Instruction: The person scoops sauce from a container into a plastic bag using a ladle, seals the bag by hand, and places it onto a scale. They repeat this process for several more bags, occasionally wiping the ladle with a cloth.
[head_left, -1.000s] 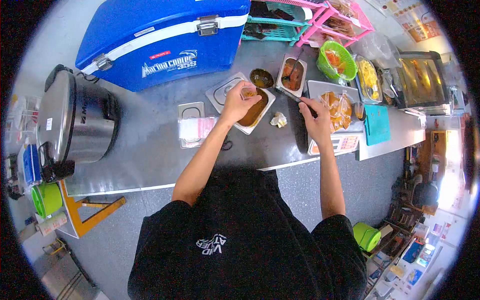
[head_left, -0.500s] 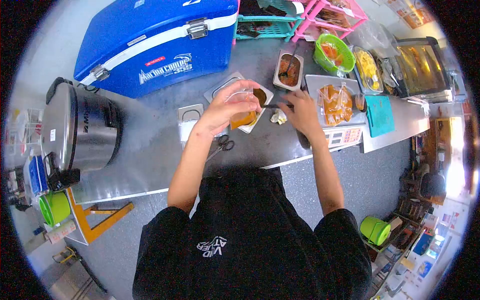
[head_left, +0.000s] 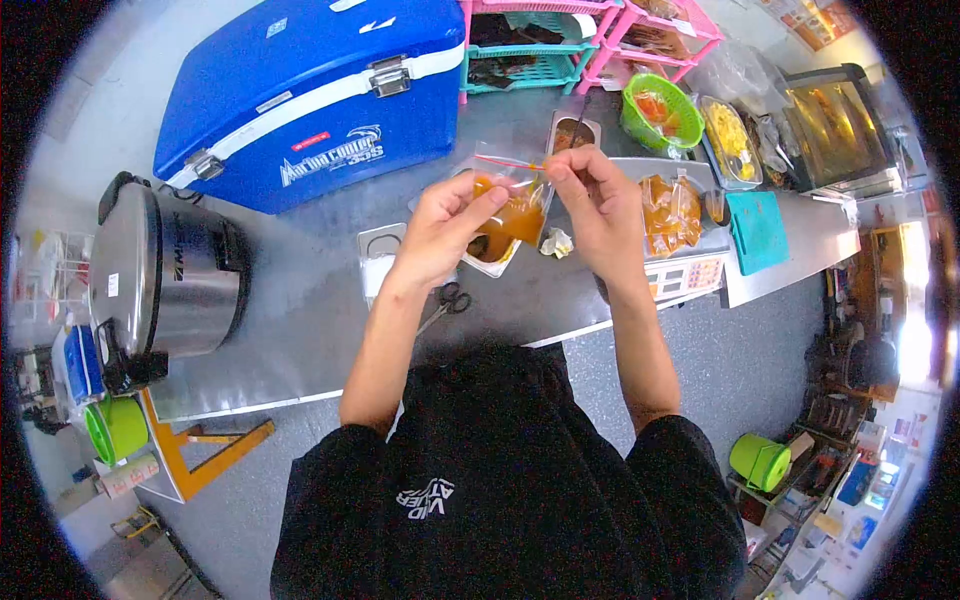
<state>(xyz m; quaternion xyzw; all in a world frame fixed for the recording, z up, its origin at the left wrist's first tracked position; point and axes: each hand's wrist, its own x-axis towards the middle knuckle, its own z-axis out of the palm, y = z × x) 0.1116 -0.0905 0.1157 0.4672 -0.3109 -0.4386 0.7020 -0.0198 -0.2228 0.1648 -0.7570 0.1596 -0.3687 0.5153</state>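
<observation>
Both my hands hold a clear zip bag (head_left: 522, 216) with orange-brown sauce in its lower part and a red line along its top edge. My left hand (head_left: 440, 225) pinches the bag's left side between thumb and fingers. At the top right corner, my right hand (head_left: 598, 210) has its thumb and fingers closed on the red-lined edge. Beneath the bag, and partly hidden by it, is a metal container (head_left: 494, 268) with brown sauce. A crumpled white scrap (head_left: 557, 242) lies beside it. Scissors (head_left: 452, 300) rest nearer to me, below my left hand.
A blue cooler box (head_left: 320, 110) and a large steel pot (head_left: 165, 265) stand at left. A tray (head_left: 712, 240) at right bears several sauce-filled bags (head_left: 670, 212). Behind it are a green basket (head_left: 640, 125), a tub of yellow food (head_left: 730, 145) and a teal board (head_left: 757, 232).
My right hand has let go of a dark-handled utensil and taken the bag's top corner. The bag has come up and right, and its top edge now shows stretched between my hands.
</observation>
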